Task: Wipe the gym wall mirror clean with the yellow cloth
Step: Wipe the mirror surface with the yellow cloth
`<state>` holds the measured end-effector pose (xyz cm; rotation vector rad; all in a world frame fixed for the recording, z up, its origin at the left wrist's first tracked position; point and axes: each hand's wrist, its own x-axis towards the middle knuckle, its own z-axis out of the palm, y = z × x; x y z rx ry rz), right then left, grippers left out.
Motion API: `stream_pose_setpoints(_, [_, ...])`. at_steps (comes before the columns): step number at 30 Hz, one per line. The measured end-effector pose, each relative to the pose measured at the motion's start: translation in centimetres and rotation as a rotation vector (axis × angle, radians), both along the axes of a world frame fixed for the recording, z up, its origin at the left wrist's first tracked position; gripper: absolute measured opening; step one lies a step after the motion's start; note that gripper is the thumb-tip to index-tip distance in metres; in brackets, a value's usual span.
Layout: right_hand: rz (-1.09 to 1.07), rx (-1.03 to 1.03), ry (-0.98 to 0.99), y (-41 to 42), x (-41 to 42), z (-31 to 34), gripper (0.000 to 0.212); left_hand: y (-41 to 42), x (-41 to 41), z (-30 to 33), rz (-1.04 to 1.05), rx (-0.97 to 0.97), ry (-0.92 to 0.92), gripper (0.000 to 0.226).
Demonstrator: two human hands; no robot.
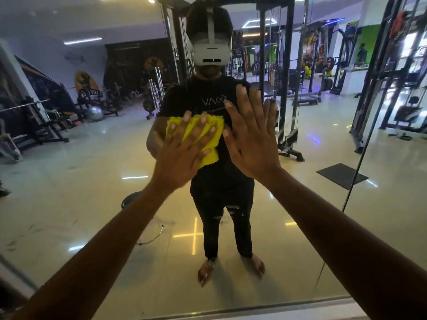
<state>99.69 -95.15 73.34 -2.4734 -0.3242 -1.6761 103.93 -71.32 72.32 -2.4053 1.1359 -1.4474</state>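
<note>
Under your left fingers (203, 125) the yellow cloth (211, 155) looks soft, nubbly and matt, bunched into folds. Your right fingers (245, 105) lie flat on the mirror (69, 192), smooth glossy glass. Reflected below them, the floor (300, 204) looks like polished, shiny tile.

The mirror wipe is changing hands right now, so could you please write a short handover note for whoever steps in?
Left hand: fingers spread and straight, pressing the yellow cloth flat on the mirror at about chest height.
Right hand: open, palm flat on the glass just right of the cloth, holding nothing.
Done: cannot tell from this view which areas are already wiped; faint smudges show on the lower left glass.
Left: keep wiping outward from the centre, then cover the lower part down to the bottom edge and the section right of the vertical seam.
</note>
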Motion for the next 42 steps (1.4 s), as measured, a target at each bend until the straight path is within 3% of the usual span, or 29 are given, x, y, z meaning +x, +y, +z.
stream_pose_setpoints(2, [-0.048,-0.017,-0.014,-0.5,0.2,1.5,0.064,1.3,1.0,4.1,0.032,-0.072,-0.064,0.060])
stream_pose_setpoints(4, [-0.075,-0.028,-0.006,-0.8,0.5,2.5,0.064,1.0,1.3,8.1,0.069,-0.419,-0.042,0.061])
stream_pose_setpoints(6, [-0.090,-0.038,-0.001,-1.2,0.8,2.9,0.065,-0.9,0.6,7.8,0.085,-0.558,-0.009,0.061])
stream_pose_setpoints(10, [-0.089,-0.066,0.005,-2.0,1.1,3.1,0.065,-1.9,-0.4,1.8,0.003,-0.059,0.012,0.059])
stream_pose_setpoints(12, [-0.087,-0.068,0.002,-2.0,1.1,3.1,0.064,-0.2,0.6,4.3,0.010,0.060,-0.070,0.059])
stream_pose_setpoints(13, [-0.089,-0.068,0.004,-1.9,1.0,3.0,0.064,0.0,0.9,6.4,0.029,0.011,-0.089,0.060])
stream_pose_setpoints(15, [-0.086,-0.069,0.010,-1.9,1.0,3.0,0.064,-0.4,1.2,10.4,0.060,-0.297,-0.083,0.061])
stream_pose_setpoints(17, [-0.083,-0.061,0.006,-2.0,1.0,3.0,0.064,-2.3,0.5,11.0,0.077,-0.492,-0.052,0.060])
stream_pose_setpoints(22, [-0.031,-0.064,0.001,-2.4,0.8,3.1,0.064,-2.5,-0.5,5.0,-0.008,0.075,-0.031,0.059])
stream_pose_setpoints(24, [-0.040,-0.067,0.002,-2.5,0.7,3.1,0.064,-1.4,0.4,8.6,0.011,0.018,-0.100,0.060])
stream_pose_setpoints(27, [-0.042,-0.065,0.017,-2.6,0.7,2.9,0.065,-2.0,0.7,13.6,0.064,-0.413,-0.066,0.059])
stream_pose_setpoints(28, [-0.037,-0.058,0.014,-2.6,0.7,2.8,0.065,-3.1,0.3,13.2,0.072,-0.462,-0.054,0.059])
stream_pose_setpoints(29, [-0.028,-0.054,0.009,-2.6,0.8,2.8,0.065,-4.2,0.1,11.8,0.071,-0.430,-0.045,0.060])
stream_pose_setpoints(32, [-0.005,-0.050,0.000,-2.7,0.9,2.8,0.067,-4.7,-0.6,6.1,0.010,-0.060,-0.007,0.060])
stream_pose_setpoints(34, [0.005,-0.041,0.001,-2.7,0.9,2.7,0.068,-2.8,0.2,6.8,0.012,0.104,-0.065,0.059])
stream_pose_setpoints(36, [0.003,-0.036,0.013,-2.9,0.8,2.7,0.070,-2.1,0.7,10.7,0.026,-0.024,-0.099,0.061])
stream_pose_setpoints(39, [0.002,-0.038,0.030,-2.9,0.8,2.6,0.071,-2.8,0.7,14.9,0.055,-0.432,-0.071,0.060])
stream_pose_setpoints(41, [0.004,-0.034,0.032,-2.9,0.8,2.6,0.071,-4.4,0.2,13.4,0.057,-0.435,-0.063,0.060])
stream_pose_setpoints(42, [0.007,-0.033,0.031,-2.9,0.9,2.6,0.071,-4.9,0.0,11.5,0.040,-0.334,-0.061,0.060])
